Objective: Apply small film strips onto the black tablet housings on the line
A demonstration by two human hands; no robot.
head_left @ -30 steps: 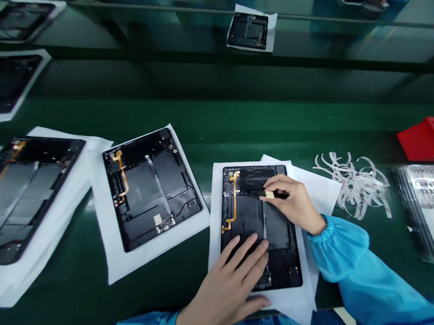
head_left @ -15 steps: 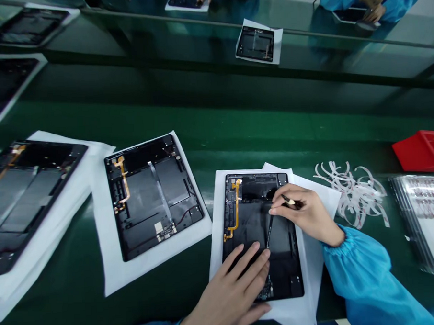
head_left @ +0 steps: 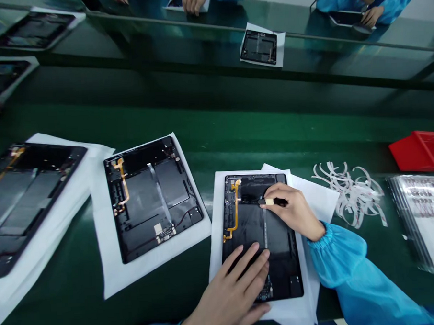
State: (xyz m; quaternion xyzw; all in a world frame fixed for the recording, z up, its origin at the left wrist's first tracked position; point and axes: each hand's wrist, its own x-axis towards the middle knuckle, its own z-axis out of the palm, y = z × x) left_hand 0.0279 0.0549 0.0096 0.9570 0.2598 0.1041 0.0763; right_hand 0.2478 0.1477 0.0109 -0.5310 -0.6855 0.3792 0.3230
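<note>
An opened tablet housing (head_left: 282, 255) lies on white paper before me, with an orange flex cable (head_left: 235, 209) along its left side. My left hand (head_left: 233, 286) rests flat on its lower part, fingers spread, the fingertips by a narrow grey ribbon cable (head_left: 265, 230) running up the middle. My right hand (head_left: 293, 207) is closed over the housing's upper part. It pinches a small dark tool with a cream-coloured part (head_left: 269, 202); its exact kind is unclear. The tool's tip is near the upper end of the ribbon cable.
Another opened tablet housing (head_left: 143, 204) lies on paper to the left, and one more (head_left: 20, 200) beyond it. Right of my hand are a heap of white strips (head_left: 355, 195), a red bin (head_left: 416, 151) and stacked clear trays (head_left: 428, 215). Co-workers' hands (head_left: 194, 0) show at the back.
My right hand has moved slightly left, its tool now turned sideways. The ribbon cable lies along the housing's middle. My left hand stays in place. A co-worker's hand has appeared at far left.
</note>
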